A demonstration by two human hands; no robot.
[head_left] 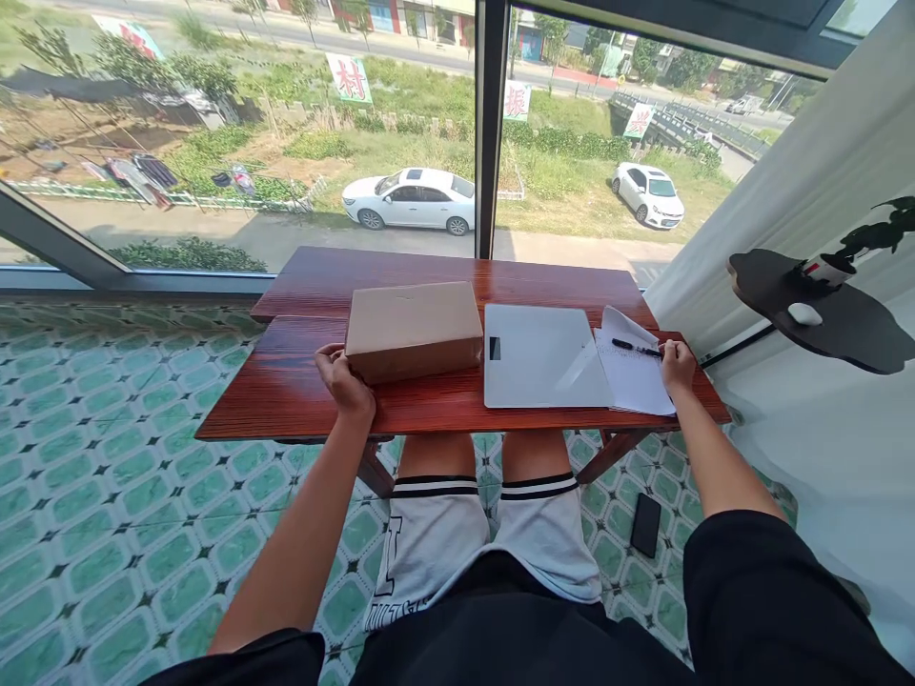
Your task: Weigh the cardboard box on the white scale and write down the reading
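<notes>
A closed brown cardboard box [415, 329] sits on the left part of a reddish-brown wooden table. My left hand [344, 379] is against the box's left front corner, its fingers curled at that side and partly hidden. Right of the box lies a flat silver laptop [547, 357], lid down, with a small dark label. An open notebook [638, 386] with a lifted, curling page rests beside the laptop. Across its paper lies a black pen [633, 347]. My right hand [678, 367] closes on the notebook's right edge, close to the pen's right end.
The wooden table [429, 410] stands before large windows. A dark shelf [850, 329] at the right carries a potted plant [829, 270] and a white mouse-shaped object [804, 313]. A black phone [645, 525] lies on the green tiled floor. White curtains [772, 191] hang at the right.
</notes>
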